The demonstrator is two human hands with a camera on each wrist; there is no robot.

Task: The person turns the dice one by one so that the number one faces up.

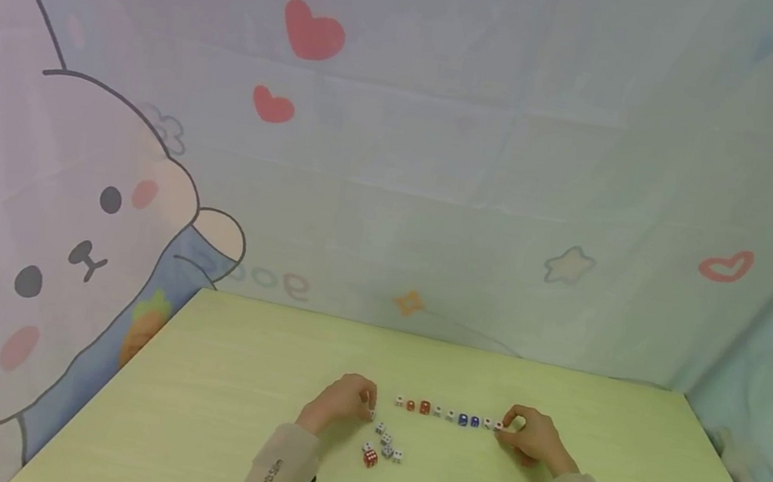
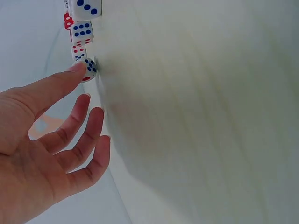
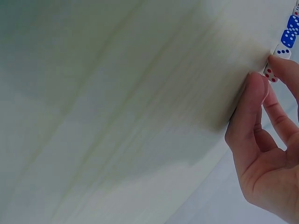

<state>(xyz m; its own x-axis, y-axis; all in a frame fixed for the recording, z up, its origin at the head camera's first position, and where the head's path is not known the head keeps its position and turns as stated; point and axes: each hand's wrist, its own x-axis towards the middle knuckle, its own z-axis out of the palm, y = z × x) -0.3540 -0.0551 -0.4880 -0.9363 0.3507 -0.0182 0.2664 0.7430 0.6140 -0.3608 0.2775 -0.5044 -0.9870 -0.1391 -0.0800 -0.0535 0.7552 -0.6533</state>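
A row of small white, red and blue dice (image 1: 438, 411) runs across the yellow-green table. At its right end, my right hand (image 1: 537, 438) pinches a white die (image 3: 270, 74) between thumb and a finger; its red dots show in the right wrist view. My left hand (image 1: 344, 399) is left of the row and a little nearer. It holds a white die (image 2: 89, 69) with blue dots, the thumb (image 2: 70, 79) against it; the index finger is hidden. Three other fingers of that hand hang loosely bent. Blue dice (image 3: 288, 38) stand near the right hand.
A loose group of white dice (image 1: 387, 439) lies nearer to me, just right of the left forearm, with a larger red die (image 1: 370, 458) at its front. Behind the table (image 1: 248, 346) hangs a cloth backdrop (image 1: 432, 240) printed with a rabbit, hearts and stars.
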